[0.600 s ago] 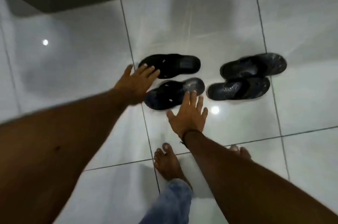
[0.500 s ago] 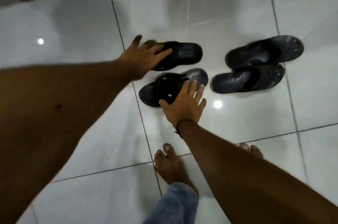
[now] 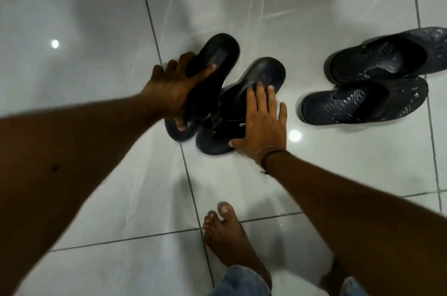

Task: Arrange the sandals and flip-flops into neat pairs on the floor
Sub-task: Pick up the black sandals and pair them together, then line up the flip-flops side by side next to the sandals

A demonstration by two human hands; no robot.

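Bare foot (image 3: 232, 245) nearest, on white tiled floor (image 3: 338, 174) with open tile around it. Right hand (image 3: 262, 124) spread flat on right sandal (image 3: 246, 102). Left hand (image 3: 174, 92) clamps left sandal (image 3: 212, 68), thumb across footbed. Flip-flop pair (image 3: 372, 78) lies near, rightward; bare floor beyond.

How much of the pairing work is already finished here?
Done: the patterned flip-flops lie side by side on the floor. In hand: the left hand grips one black sandal; the right hand lies on the other black sandal. Left: set these two down parallel.
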